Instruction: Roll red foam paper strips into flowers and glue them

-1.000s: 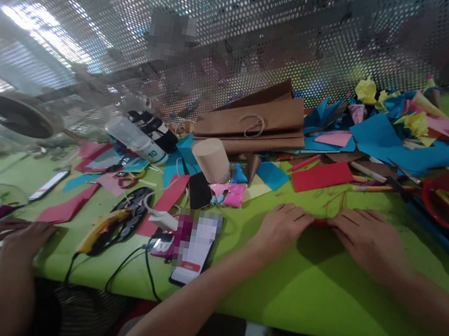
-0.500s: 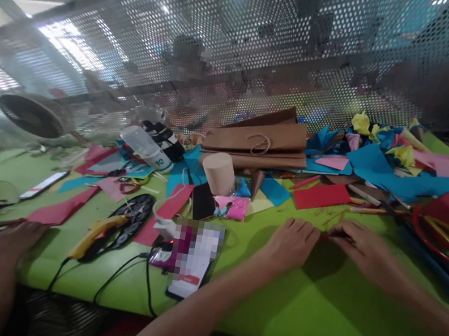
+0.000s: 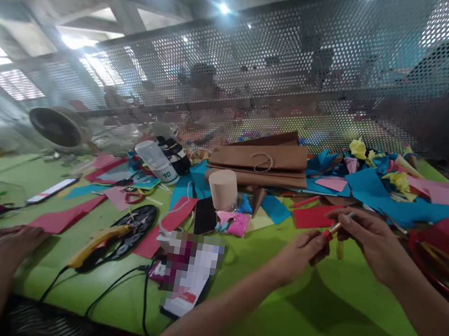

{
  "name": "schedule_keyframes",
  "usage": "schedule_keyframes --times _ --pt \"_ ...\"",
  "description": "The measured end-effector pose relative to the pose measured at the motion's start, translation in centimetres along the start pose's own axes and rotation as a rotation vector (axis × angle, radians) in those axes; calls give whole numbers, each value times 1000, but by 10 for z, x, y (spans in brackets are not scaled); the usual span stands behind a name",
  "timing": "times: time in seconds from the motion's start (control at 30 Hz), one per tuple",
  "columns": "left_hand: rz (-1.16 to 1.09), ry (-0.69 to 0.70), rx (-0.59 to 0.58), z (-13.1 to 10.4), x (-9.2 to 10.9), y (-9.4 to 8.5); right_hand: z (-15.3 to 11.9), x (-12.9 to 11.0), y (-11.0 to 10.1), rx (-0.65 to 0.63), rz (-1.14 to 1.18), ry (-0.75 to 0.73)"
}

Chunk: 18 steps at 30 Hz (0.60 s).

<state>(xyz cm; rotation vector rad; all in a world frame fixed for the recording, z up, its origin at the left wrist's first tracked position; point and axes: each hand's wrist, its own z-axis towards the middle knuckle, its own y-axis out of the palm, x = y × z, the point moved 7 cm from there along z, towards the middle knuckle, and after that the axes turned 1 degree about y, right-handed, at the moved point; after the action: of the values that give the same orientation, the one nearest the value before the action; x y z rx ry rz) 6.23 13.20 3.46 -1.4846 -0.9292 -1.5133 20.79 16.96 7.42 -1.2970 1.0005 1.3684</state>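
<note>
My left hand (image 3: 305, 253) is closed on the red part of a small slim stick (image 3: 333, 229). Its pale end points up to the right, where my right hand (image 3: 361, 237) pinches it between thumb and fingers. Both hands are raised over the green table (image 3: 336, 324). Just behind them lies a red paper piece (image 3: 312, 213). A thin yellowish strip (image 3: 340, 250) shows below the stick.
Left of my arms are a phone (image 3: 192, 283), a yellow glue gun (image 3: 98, 241) on a black disc and cables. A co-worker's hands (image 3: 20, 240) rest on pink paper. Scissors with red and yellow handles (image 3: 444, 270) lie right; brown paper (image 3: 260, 162) lies behind.
Both hands have risen slightly from low over the table, and the slim stick now shows between them, tilted. The camera view has shifted, with objects appearing lower.
</note>
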Motion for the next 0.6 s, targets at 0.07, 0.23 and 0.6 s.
schedule_keyframes --times 0.07,0.23,0.6 --pt "-151 -52 -25 1 -9 5 0 7 2 -7 -24 18" --pt "-153 -169 -44 -2 -30 9 -5 27 2 1 -37 67" --pt "-164 -203 8 -11 -36 7 -9 43 14 -69 59 159"
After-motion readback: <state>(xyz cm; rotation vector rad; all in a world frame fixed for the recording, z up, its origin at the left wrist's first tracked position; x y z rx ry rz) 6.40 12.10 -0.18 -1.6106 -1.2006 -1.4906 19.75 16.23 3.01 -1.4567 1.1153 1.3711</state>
